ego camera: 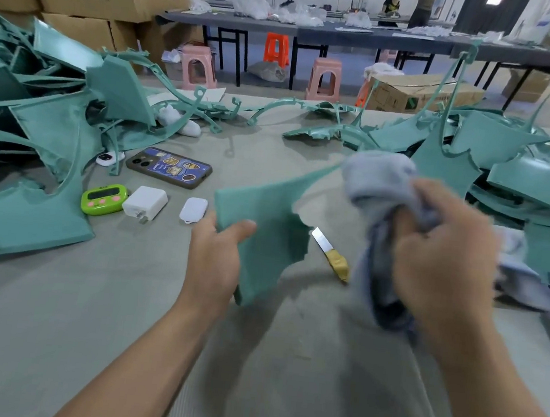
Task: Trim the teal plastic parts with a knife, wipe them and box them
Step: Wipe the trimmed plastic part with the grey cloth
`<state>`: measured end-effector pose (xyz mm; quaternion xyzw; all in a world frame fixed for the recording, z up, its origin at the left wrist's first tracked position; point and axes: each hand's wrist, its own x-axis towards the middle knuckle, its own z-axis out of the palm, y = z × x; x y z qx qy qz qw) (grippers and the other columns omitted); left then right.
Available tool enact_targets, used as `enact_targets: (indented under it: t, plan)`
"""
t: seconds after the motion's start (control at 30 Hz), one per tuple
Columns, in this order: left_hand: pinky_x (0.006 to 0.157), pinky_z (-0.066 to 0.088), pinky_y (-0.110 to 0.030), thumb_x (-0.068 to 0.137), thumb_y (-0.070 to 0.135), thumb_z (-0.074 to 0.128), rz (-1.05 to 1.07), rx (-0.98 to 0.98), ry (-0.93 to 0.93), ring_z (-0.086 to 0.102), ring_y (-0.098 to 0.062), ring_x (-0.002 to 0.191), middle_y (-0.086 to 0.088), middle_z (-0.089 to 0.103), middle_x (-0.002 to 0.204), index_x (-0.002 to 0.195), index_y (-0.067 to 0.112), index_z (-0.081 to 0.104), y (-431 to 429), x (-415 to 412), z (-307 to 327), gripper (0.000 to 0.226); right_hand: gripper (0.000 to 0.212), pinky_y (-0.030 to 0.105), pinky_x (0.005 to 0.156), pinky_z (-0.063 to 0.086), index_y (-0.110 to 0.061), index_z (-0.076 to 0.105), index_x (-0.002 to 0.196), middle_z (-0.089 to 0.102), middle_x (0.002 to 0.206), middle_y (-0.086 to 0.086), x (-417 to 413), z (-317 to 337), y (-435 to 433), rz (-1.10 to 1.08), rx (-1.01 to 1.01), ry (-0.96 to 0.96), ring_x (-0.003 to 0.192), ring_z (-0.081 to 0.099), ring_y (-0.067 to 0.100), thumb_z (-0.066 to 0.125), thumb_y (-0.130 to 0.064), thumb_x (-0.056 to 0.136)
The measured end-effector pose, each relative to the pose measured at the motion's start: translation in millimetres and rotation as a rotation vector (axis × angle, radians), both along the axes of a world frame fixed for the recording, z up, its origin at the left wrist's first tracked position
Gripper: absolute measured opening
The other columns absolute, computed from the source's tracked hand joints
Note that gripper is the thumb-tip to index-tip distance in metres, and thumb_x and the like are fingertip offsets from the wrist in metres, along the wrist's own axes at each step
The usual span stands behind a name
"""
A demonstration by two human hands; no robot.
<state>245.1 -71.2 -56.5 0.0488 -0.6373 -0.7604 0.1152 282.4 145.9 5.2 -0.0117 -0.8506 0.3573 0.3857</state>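
Just left of the knife (330,253), which was lying flat on the grey table (51,320), the left hand (217,260) had the teal part (263,237) pinched by its near-left edge, thumb over the front face and fingers tucked behind. Up and right of the knife, the right hand (444,260) was curled tight round a bunched grey-blue cloth (381,185). It was pretty blurry, so I couldn't tell if the cloth was actually touching the plastic.

With the blade put down and the rag up, I'd call this the wiping step for this piece, trimming done.

The part was held off the table, tilted. Its long axis ran from the low corner by the left hand up and right toward the cloth, where the wide panel narrowed into a thin arm. Its ragged edge faced the knife.

The next move would be to drag the cloth down that arm and across the panel while the left hand kept it steady, then box it. More teal parts were heaped far left (37,135) and far right (525,173) of the knife.
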Motion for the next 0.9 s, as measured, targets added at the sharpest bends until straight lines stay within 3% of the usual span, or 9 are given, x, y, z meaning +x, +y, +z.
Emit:
enact_targets:
  t: [0.07,0.2,0.23,0.3,0.4,0.5,0.63,0.77,0.9]
  plan:
    - [0.065,0.058,-0.030,0.086,0.024,0.061,-0.080,0.112,0.010,0.073,-0.016,0.080,-0.001,0.078,0.088,0.084,0.029,0.078,7.9,3.4,0.2,0.018,0.021,0.037,0.072,0.044,-0.020,0.069,0.102,0.070,0.085,-0.001,8.3,-7.5,-47.0,0.168,0.118,-0.060,0.079,0.057,0.021,0.061,-0.018,0.084]
    - [0.074,0.055,-0.035,0.064,0.045,0.064,-0.098,0.186,-0.088,0.066,-0.020,0.081,-0.008,0.072,0.083,0.074,0.022,0.076,9.1,2.5,1.2,0.028,0.042,0.040,0.101,0.041,-0.016,0.062,0.128,0.063,0.123,0.006,3.7,-39.1,-103.3,0.303,0.321,-0.248,0.114,0.054,0.028,0.063,-0.031,0.089]
    - [0.078,0.053,-0.038,0.065,0.044,0.064,-0.114,0.209,-0.090,0.065,-0.023,0.084,-0.013,0.071,0.088,0.079,0.019,0.076,8.0,1.2,0.5,0.031,0.043,0.043,0.101,0.040,-0.017,0.060,0.130,0.060,0.126,0.006,-2.6,-43.7,-106.0,0.294,0.356,-0.244,0.116,0.052,0.029,0.060,-0.033,0.090]
    - [0.082,0.049,-0.040,0.076,0.036,0.063,-0.098,0.243,-0.071,0.062,-0.024,0.090,-0.015,0.069,0.092,0.085,0.015,0.075,9.1,1.1,-0.1,0.026,0.032,0.043,0.087,0.041,-0.020,0.057,0.122,0.059,0.119,0.006,-18.6,-44.1,-108.8,0.231,0.411,-0.225,0.107,0.054,0.031,0.050,-0.031,0.093]
    - [0.073,0.051,-0.033,0.085,0.034,0.054,0.026,0.143,-0.031,0.064,-0.016,0.079,-0.005,0.071,0.081,0.072,0.021,0.074,14.8,2.5,-2.4,0.027,0.021,0.039,0.070,0.028,-0.020,0.054,0.113,0.060,0.108,0.006,-46.7,-33.6,-112.4,0.095,0.383,-0.250,0.093,0.057,0.035,0.043,-0.023,0.096]
    - [0.066,0.051,-0.038,0.085,0.036,0.054,0.074,0.011,0.013,0.060,-0.018,0.070,-0.004,0.066,0.071,0.072,0.011,0.067,11.8,7.2,-0.5,0.031,0.013,0.038,0.070,0.025,-0.020,0.052,0.108,0.060,0.106,0.005,-74.3,-24.5,-109.7,0.017,0.370,-0.284,0.095,0.058,0.034,0.042,-0.021,0.099]
    - [0.054,0.035,-0.034,0.088,0.038,0.048,0.156,-0.356,0.149,0.037,-0.013,0.056,0.009,0.042,0.055,0.075,0.016,0.051,9.5,17.2,0.5,0.025,0.019,0.038,0.070,0.030,-0.016,0.057,0.110,0.063,0.111,0.008,-109.0,-14.0,-83.6,-0.107,0.452,-0.296,0.098,0.064,0.033,0.043,-0.014,0.097]
    - [0.047,0.030,-0.027,0.091,0.034,0.048,0.134,-0.347,0.187,0.032,-0.011,0.052,0.010,0.038,0.054,0.073,0.022,0.053,9.0,18.8,0.6,0.022,0.016,0.037,0.068,0.032,-0.014,0.056,0.108,0.063,0.105,0.008,-126.3,-13.1,-34.8,-0.201,0.554,-0.258,0.087,0.063,0.031,0.046,-0.013,0.096]
    - [0.049,0.032,-0.030,0.090,0.036,0.050,0.138,-0.322,0.163,0.034,-0.012,0.054,0.010,0.040,0.057,0.073,0.017,0.055,8.0,10.0,1.9,0.026,0.012,0.037,0.067,0.032,-0.012,0.055,0.102,0.062,0.102,0.011,-132.2,-20.7,1.2,-0.236,0.589,-0.220,0.086,0.062,0.035,0.048,-0.009,0.093]
